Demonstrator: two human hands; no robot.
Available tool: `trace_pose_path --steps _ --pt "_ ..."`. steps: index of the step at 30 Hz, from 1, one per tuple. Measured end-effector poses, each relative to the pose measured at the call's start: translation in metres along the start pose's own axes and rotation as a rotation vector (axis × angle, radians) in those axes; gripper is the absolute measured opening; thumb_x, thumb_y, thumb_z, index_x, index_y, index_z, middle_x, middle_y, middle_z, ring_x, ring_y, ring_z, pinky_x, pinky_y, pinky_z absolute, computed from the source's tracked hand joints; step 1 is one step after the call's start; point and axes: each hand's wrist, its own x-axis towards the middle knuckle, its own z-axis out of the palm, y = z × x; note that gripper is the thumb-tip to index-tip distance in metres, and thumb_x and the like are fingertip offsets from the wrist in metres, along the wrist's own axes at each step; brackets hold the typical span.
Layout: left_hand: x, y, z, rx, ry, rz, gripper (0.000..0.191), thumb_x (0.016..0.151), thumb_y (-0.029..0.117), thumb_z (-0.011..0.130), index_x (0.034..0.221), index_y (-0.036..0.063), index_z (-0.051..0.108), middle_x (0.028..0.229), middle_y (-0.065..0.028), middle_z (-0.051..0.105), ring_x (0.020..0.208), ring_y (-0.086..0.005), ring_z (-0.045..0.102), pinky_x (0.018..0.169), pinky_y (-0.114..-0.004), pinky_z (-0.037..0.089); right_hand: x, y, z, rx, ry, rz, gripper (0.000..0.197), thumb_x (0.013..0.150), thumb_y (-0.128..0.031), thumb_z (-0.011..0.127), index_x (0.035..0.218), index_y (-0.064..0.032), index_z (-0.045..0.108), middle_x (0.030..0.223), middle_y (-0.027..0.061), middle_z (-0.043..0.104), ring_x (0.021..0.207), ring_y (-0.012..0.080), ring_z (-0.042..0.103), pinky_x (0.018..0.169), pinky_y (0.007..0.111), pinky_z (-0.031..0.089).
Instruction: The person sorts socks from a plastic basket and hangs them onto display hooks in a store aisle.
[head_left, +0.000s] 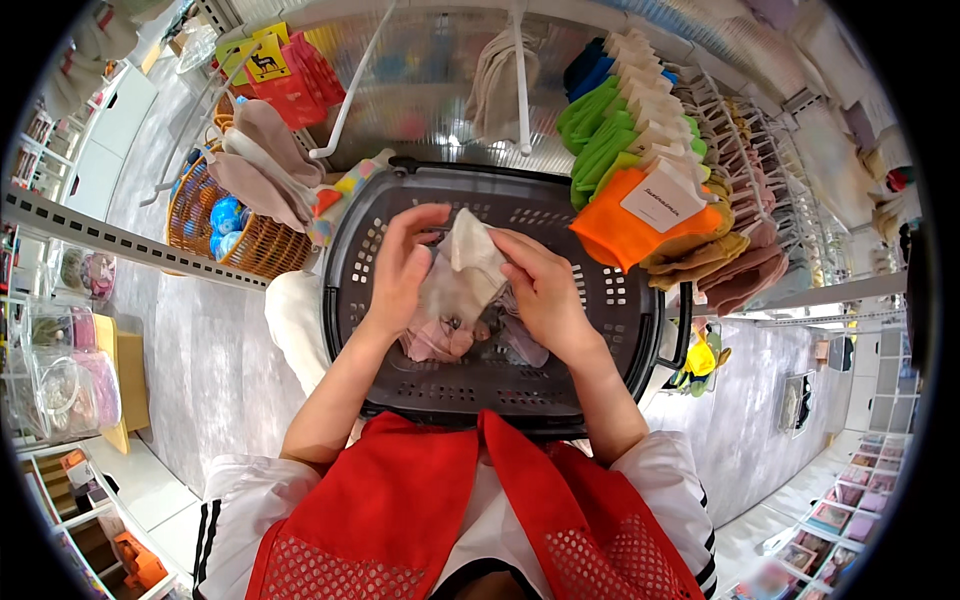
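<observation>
A black plastic shopping basket (600, 379) sits in front of me. Over it, my right hand (547, 292) pinches the edge of a cream-coloured piece of fabric, perhaps a sock (477, 251). My left hand (401, 262) is on the opposite side of the fabric, its fingers curved and parted, with a gap showing between thumb and fingers. Below the hands lie pink fabric items (442, 341) in what looks like clear wrapping. A mauve fabric item (523, 341) rests beside them, partly covered by my right hand.
Green socks (604, 142) and orange socks (622, 217) hang on hooks at the right. Bare white display hooks (522, 97) jut out ahead. Pale grey socks (262, 172) hang at the left, above a wicker basket (277, 247) holding blue balls. A slotted metal upright (135, 236) crosses the left side.
</observation>
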Motion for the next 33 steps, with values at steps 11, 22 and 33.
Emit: trace_pose_path --steps 11,22,33 --pt "-0.001 0.014 0.009 0.001 -0.147 0.034 0.018 0.065 -0.001 0.069 0.081 0.0009 0.059 0.105 -0.0118 0.055 0.092 -0.0198 0.056 0.079 -0.028 0.044 0.000 -0.019 -0.030 -0.180 0.116 -0.010 0.016 0.079 0.000 0.057 0.094 0.0013 0.062 0.081 0.0172 0.063 0.069 0.0307 0.061 0.061 0.031 0.048" --pt "0.010 0.033 -0.004 0.327 -0.244 0.109 0.018 0.073 -0.005 0.050 0.086 0.0008 0.060 0.115 -0.0136 0.055 0.110 -0.0269 0.051 0.094 -0.035 0.038 0.016 -0.033 -0.047 0.305 0.040 0.243 0.017 0.081 0.002 0.052 0.094 0.0010 0.063 0.071 0.0034 0.059 0.062 0.0043 0.051 0.053 0.020 0.040" --pt "0.039 0.020 0.041 0.215 -0.047 0.070 0.048 0.076 0.014 0.065 0.118 0.0021 0.046 0.103 -0.0154 0.059 0.095 -0.0248 0.058 0.081 -0.032 0.044 0.051 -0.043 -0.037 0.430 0.002 0.204 0.017 0.085 -0.005 0.055 0.097 0.0041 0.062 0.074 0.0039 0.062 0.066 0.0085 0.057 0.061 0.021 0.046"
